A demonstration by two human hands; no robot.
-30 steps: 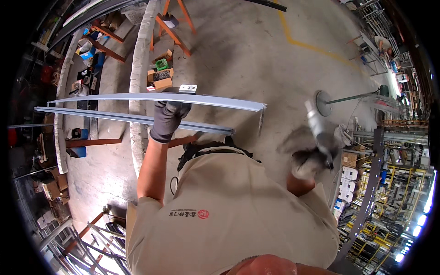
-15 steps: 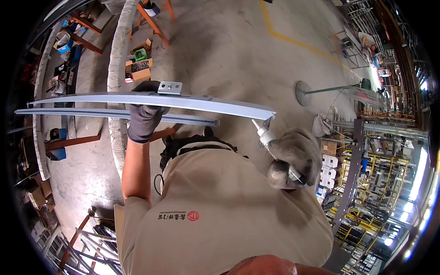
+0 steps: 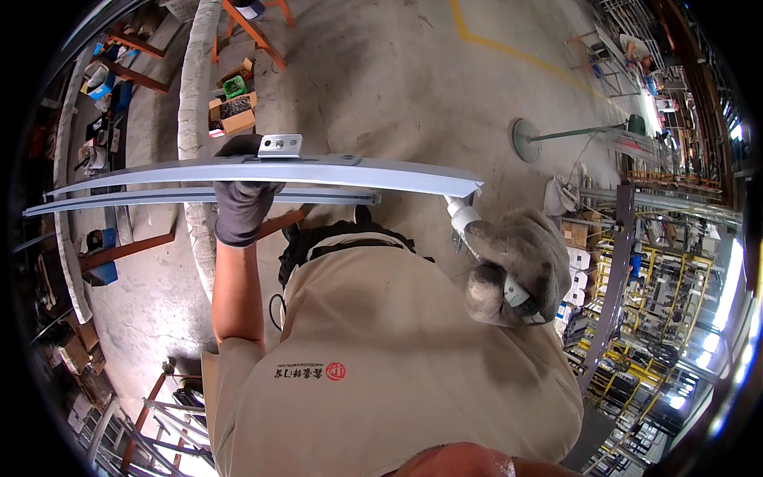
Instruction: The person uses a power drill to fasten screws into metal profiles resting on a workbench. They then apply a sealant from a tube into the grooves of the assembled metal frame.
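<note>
My left hand [image 3: 242, 213], in a dark grey glove, is closed around a long pale grey metal profile [image 3: 397, 175] held crosswise in front of me. A small silver bracket with holes [image 3: 280, 145] stands on its far edge beside my fingers. My right hand [image 3: 528, 258], in a grey work glove, grips a slim white nozzle bottle [image 3: 463, 215]. The nozzle meets the profile's right end, where its very tip is hidden. A second pale profile [image 3: 326, 195] runs below the first, passing behind my left hand.
A wrapped rail [image 3: 195, 103] crosses the left side, with orange trestle legs [image 3: 256, 32] nearby. An open cardboard box [image 3: 234, 115] holds small dark parts. A green stand with a round base [image 3: 526, 141] is at the right, before loaded racks [image 3: 660, 318].
My right hand has brought the nozzle up against the profile's right end, from just below it. My left hand and the bracket have shifted slightly left and away from me.
</note>
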